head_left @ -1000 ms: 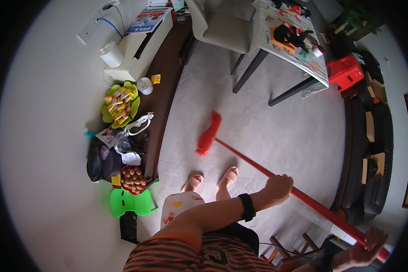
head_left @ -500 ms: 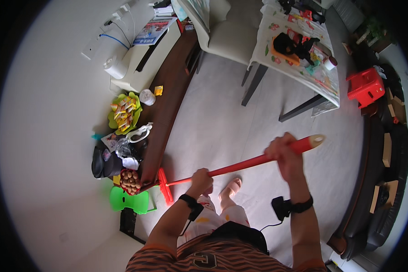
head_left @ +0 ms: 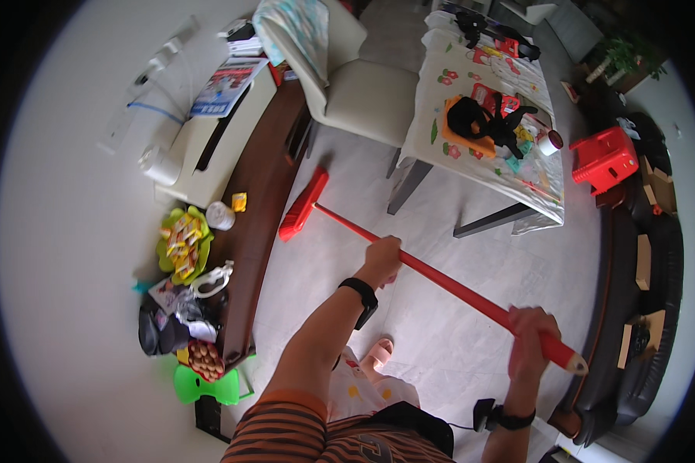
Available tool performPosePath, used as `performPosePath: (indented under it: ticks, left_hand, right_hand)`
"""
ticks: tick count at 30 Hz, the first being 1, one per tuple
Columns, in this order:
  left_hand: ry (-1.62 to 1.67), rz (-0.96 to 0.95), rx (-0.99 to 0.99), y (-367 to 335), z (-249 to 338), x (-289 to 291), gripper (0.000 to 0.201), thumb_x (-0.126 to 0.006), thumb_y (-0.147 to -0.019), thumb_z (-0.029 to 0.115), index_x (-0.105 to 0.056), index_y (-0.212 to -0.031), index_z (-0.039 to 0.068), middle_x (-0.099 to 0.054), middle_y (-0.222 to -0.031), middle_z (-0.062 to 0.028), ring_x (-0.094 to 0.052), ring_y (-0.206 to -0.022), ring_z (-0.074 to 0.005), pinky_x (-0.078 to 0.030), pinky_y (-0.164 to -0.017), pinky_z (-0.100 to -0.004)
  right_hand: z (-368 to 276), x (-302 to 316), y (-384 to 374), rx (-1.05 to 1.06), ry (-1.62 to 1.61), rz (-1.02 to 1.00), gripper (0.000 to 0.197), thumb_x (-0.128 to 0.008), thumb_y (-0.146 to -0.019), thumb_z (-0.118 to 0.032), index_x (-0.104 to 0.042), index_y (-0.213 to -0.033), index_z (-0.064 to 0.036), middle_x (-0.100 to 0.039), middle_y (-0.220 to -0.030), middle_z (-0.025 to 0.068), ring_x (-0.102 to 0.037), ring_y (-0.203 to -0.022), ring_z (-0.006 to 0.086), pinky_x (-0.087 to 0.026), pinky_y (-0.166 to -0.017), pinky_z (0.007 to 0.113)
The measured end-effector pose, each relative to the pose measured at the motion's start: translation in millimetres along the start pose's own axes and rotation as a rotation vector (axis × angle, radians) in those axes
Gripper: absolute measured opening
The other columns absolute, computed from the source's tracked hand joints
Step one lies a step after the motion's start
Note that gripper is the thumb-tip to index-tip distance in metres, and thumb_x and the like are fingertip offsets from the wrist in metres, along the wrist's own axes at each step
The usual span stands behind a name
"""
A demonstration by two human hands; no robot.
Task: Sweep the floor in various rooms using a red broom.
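Note:
A broom with a red handle [head_left: 455, 287] slants across the view, held in both hands. My left hand [head_left: 382, 261] is wrapped round the middle of the handle. Farther up, close to the pale tip, my right hand [head_left: 531, 333] grips it with closed fingers. The red broom head [head_left: 304, 204] rests on the grey floor at the far left end, beside the dark wooden cabinet. Each wrist wears a black strap, and a small dark device sits on the right one.
The long brown cabinet [head_left: 247, 255] carries a white box-shaped machine [head_left: 185, 154], a green snack dish [head_left: 201, 258] and a bowl of nuts [head_left: 206, 361]. Ahead stand a beige chair [head_left: 371, 96] and a cloth-covered table [head_left: 421, 139]. A red stool [head_left: 606, 158] and black sofa [head_left: 668, 270] line the right.
The broom head has swung forward along the cabinet, away from me. My left hand has moved forward and right; my right hand has come lower and nearer. The view has shifted slightly too.

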State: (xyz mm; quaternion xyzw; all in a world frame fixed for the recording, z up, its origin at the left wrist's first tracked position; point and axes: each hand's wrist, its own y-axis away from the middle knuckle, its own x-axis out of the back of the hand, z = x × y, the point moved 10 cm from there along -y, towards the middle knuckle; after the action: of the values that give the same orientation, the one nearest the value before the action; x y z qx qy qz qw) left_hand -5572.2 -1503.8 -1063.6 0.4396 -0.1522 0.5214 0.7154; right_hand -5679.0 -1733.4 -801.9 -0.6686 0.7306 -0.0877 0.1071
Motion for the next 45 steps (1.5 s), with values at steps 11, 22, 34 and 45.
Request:
performPosePath:
  ticks: [11, 22, 34, 45]
  left_hand:
    - [-0.425, -0.132, -0.654, -137.2, 116.9, 42.8, 0.007, -0.058, -0.063, 0.008, -0.059, -0.071, 0.007, -0.061, -0.069, -0.0121, -0.062, -0.066, -0.0311, -0.049, -0.056, -0.0417]
    - [-0.275, -0.271, -0.512, -134.7, 62.7, -31.7, 0.016, -0.054, -0.068, 0.003, -0.057, -0.084, 0.006, -0.058, -0.087, -0.0128, -0.058, -0.082, -0.0319, -0.047, -0.066, -0.0411]
    - [-0.456, -0.568, -0.821, 33.5, 171.0, -35.8, 0.015, -0.056, -0.060, 0.007, -0.061, -0.074, 0.004, -0.061, -0.074, -0.0147, -0.060, -0.072, -0.0324, -0.047, -0.060, -0.0414]
    - [-0.375, -0.229, -0.423, 50.6, 31.6, -55.7, 0.009, -0.058, -0.064, 0.010, -0.057, -0.072, 0.005, -0.060, -0.078, -0.0128, -0.060, -0.077, -0.0308, -0.048, -0.063, -0.0407]
  right_hand:
    - [18.3, -2.8, -33.6, 0.102, 0.251, 0.285, 0.023, -0.059, -0.080, -0.027, -0.049, -0.076, -0.0075, -0.052, -0.077, 0.0072, -0.053, -0.080, 0.0246, -0.045, -0.077, 0.037]
    - [32.6, 3.1, -21.6, -0.217, 0.454, 0.242, 0.010, -0.055, -0.071, 0.002, -0.050, -0.070, -0.0057, -0.058, -0.076, 0.0113, -0.057, -0.080, 0.0246, -0.047, -0.070, 0.034]
    - [-94.9, 85.7, 75.9, 0.177, 0.313, 0.707, 0.016, -0.050, -0.079, -0.016, -0.045, -0.068, -0.0058, -0.045, -0.062, 0.0079, -0.048, -0.061, 0.0217, -0.044, -0.052, 0.033]
    - [-32.4, 46.8, 125.5, 0.031, 0.113, 0.398, 0.015, -0.045, -0.077, -0.001, -0.041, -0.064, -0.0045, -0.048, -0.060, 0.0105, -0.052, -0.058, 0.0223, -0.044, -0.050, 0.028]
